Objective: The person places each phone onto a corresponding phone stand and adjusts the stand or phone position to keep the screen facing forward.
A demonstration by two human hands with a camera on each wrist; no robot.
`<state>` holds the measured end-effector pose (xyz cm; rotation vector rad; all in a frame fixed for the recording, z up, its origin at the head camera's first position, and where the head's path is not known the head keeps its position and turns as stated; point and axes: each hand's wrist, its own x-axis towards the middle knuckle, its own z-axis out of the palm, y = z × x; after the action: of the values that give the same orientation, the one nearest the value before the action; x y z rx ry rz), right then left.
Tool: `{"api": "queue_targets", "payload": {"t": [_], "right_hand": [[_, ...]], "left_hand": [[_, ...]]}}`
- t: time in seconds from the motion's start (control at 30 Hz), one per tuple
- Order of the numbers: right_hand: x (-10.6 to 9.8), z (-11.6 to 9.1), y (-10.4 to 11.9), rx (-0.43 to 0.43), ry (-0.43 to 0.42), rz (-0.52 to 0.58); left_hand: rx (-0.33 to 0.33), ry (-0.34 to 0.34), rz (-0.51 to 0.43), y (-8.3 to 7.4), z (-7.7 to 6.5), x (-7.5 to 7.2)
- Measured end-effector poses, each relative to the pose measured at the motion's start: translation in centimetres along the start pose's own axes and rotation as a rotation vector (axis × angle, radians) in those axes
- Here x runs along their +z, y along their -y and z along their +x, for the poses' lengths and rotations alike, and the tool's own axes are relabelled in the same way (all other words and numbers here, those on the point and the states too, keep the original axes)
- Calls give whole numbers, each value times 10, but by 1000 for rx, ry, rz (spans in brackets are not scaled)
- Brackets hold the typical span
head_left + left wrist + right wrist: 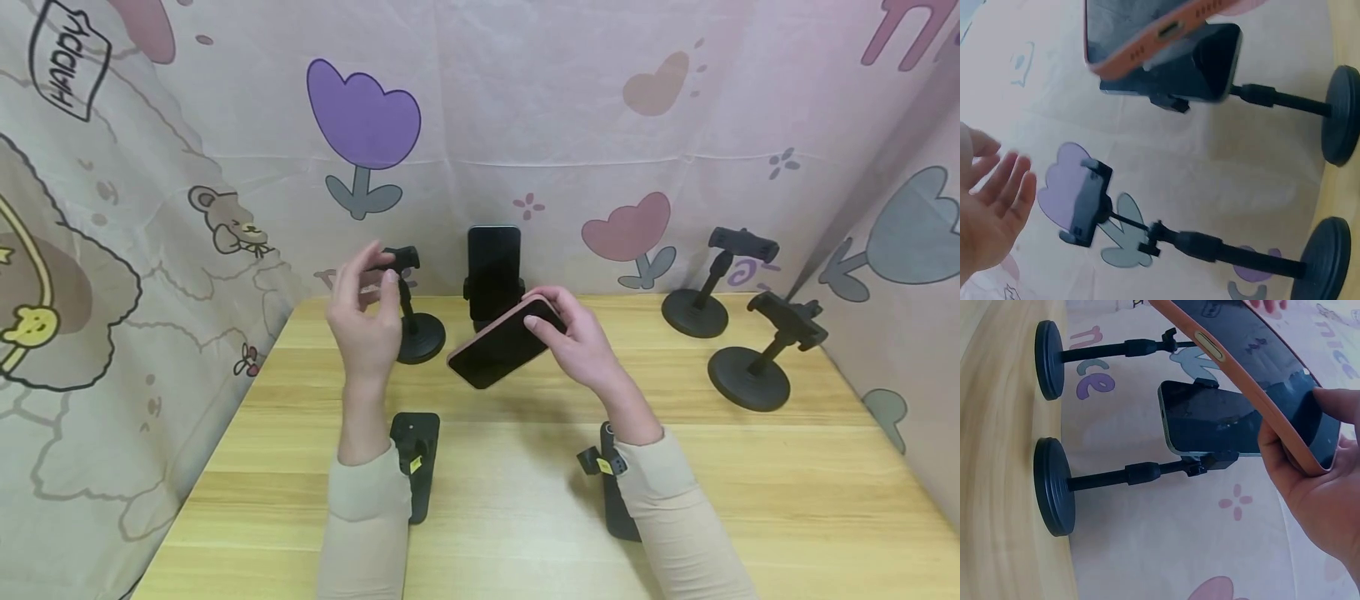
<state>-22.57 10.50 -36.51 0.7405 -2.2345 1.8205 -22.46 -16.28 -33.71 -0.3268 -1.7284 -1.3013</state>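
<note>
My right hand (581, 342) grips one end of a smartphone (498, 346) in a salmon-pink case, thumb on the dark screen and fingers behind it. The phone tilts over the table, its other end pointing left and down. My left hand (366, 312) is raised with loosely bent fingers and holds nothing. Just behind it stands a black phone stand (1219, 247) whose clamp (1090, 203) carries no phone. Behind the held phone, another phone (494, 267) stands upright in the clamp of a second stand (1147, 472). Part of that stand is hidden in the head view.
Two more black stands (696, 312) (750, 379) stand at the right of the wooden table (510, 500). A dark phone (423, 492) lies beside the left sleeve, another (618, 508) partly under the right sleeve. A printed cloth (487, 108) hangs behind the table.
</note>
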Motion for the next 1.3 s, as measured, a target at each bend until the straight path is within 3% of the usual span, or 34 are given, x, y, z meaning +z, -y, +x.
{"api": "queue_targets", "payload": {"t": [0.3,0.47,0.6,0.77,1.0,1.17,1.3], "right_hand": [[1,0,4,-22,-48,12],[2,-1,6,-20,-83,34],[2,-2,8,-32,-115,49],[1,-2,9,-50,-134,58],[2,-1,9,-86,-140,66],[4,-1,8,-90,-158,106],[8,-2,8,-88,-226,173]], "left_hand": [[108,410,16,-18,-6,8],[143,554,78,-23,-12,17],[168,626,120,-26,-17,25],[219,668,136,-28,-21,33],[222,683,143,-31,-24,36],[258,650,145,-31,-25,38],[286,591,127,-31,-26,39]]}}
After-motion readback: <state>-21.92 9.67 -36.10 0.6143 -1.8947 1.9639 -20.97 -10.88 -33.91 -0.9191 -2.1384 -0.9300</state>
